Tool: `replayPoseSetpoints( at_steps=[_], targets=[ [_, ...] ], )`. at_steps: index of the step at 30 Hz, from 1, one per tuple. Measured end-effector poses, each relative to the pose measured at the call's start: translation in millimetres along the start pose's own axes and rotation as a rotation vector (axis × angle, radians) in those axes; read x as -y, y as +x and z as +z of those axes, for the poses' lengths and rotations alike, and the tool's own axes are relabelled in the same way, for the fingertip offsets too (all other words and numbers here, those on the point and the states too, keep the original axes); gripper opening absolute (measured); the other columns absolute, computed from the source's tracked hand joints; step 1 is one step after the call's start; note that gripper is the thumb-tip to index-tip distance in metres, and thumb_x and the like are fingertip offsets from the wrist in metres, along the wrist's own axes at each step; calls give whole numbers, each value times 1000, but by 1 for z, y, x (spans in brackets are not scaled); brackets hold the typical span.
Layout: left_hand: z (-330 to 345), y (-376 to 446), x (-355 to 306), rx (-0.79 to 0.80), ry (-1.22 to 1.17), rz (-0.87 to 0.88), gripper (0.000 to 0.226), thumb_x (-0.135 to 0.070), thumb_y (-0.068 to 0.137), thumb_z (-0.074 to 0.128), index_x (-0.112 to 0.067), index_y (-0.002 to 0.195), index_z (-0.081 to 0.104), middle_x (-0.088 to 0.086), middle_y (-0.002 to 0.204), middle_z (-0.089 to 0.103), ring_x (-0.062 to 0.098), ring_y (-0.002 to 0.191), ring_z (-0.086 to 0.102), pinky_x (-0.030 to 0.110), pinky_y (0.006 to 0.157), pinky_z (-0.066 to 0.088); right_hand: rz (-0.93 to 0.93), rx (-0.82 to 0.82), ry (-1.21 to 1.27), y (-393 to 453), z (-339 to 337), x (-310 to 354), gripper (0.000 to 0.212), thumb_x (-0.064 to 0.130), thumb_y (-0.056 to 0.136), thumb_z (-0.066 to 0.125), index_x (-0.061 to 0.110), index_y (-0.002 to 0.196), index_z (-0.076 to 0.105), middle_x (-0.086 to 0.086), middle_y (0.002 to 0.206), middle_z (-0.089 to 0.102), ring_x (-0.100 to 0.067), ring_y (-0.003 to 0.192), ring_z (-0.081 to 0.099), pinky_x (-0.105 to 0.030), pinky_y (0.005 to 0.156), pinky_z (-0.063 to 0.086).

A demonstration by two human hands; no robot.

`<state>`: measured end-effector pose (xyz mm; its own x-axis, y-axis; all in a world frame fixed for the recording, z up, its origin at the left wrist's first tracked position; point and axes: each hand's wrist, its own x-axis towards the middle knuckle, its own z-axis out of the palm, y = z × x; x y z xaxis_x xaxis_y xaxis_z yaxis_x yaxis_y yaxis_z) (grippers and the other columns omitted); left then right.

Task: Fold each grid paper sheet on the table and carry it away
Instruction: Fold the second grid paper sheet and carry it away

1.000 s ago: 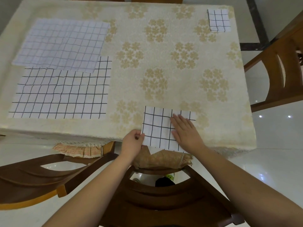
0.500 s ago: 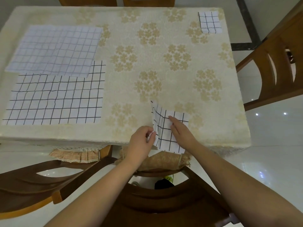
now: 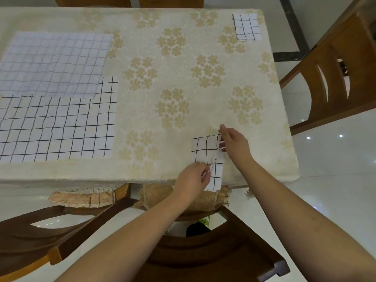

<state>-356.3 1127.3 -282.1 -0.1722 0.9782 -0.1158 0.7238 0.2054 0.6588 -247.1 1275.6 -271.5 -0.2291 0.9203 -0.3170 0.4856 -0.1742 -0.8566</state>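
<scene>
My left hand (image 3: 192, 178) & right hand (image 3: 236, 143) each pinch the half-folded grid sheet (image 3: 205, 149) at near edge of worktop (image 3: 183, 78).

We see the folded sheet (image 3: 205, 151) at the table's (image 3: 183, 78) near edge, right of centre, between left hand (image 3: 191, 180) and right hand (image 3: 236, 145). Far left, one big sheet (image 3: 53, 62) overlaps another (image 3: 59, 127) nearer us. A small folded sheet (image 3: 246, 27) sits in the far right corner.

Home dining room (floral tablecloth (image 3: 183, 78), wooden chairs (image 3: 335, 78)).
</scene>
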Motion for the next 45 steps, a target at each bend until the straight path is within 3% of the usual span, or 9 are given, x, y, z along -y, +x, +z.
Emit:
replayPoseSetpoints(
  at_steps=[8,13,21,29,34,36,39,42,45],
  targets=[
    [24,11,-8,80,65,-35,17,-22,95,52,-15,106,63,2,96,63,19,82,60,29,72,50,-57,32,-330,22,-11,-12,15,24,90,65,14,98,72,-7,87,72,-14,71,62,-23,69,47],
    [37,12,-13,131,76,-64,20,-21,95,51,-14,112,60,4,100,63,20,87,60,28,73,46,-71,71,-445,30,-13,-25,17,23,89,66,14,102,73,-5,97,72,-18,90,65,-28,79,51],
    [46,9,-19,196,168,-56,14,-27,97,50,-16,105,53,3,95,61,17,80,54,29,69,45,-92,80,-456,33,-12,-37,16,23,88,68,13,99,72,-4,94,72,-18,88,64,-30,78,52],
    [45,3,-20,302,354,8,21,-26,98,45,-13,113,51,6,100,63,23,90,59,33,70,46,-76,65,-458,34,-8,-39,11,23,86,70,16,94,72,0,88,69,-16,83,63,-32,78,53],
    [38,3,-16,400,370,7,33,-47,95,44,-16,100,54,3,93,60,20,86,56,36,74,52,-105,79,-482,34,-9,-38,14,21,86,70,14,98,71,-3,91,67,-18,85,62,-35,80,52],
    [32,3,-11,344,293,3,36,-52,95,41,-20,85,53,-2,80,56,15,75,53,34,68,51,-113,78,-488,34,-10,-38,15,20,86,70,13,99,70,-5,94,66,-19,86,61,-36,81,51],
    [17,7,4,55,110,-6,25,-39,97,46,-23,78,48,-9,70,47,7,62,45,26,56,39,-124,82,-495,34,-10,-39,16,18,85,72,12,99,70,-8,94,65,-19,85,60,-37,81,51],
    [0,16,24,-133,-6,-226,15,-33,96,53,-19,92,53,-5,84,50,9,66,50,26,57,41,-135,88,-508,33,-10,-40,17,18,85,72,12,100,70,-8,96,63,-17,83,57,-36,81,51],
    [-6,23,39,-113,-12,-399,25,-33,94,58,-13,109,56,4,99,55,19,81,57,28,69,45,-123,90,-529,34,-9,-40,18,20,85,72,14,101,68,-7,100,58,-18,87,57,-34,83,49]
  ],
)
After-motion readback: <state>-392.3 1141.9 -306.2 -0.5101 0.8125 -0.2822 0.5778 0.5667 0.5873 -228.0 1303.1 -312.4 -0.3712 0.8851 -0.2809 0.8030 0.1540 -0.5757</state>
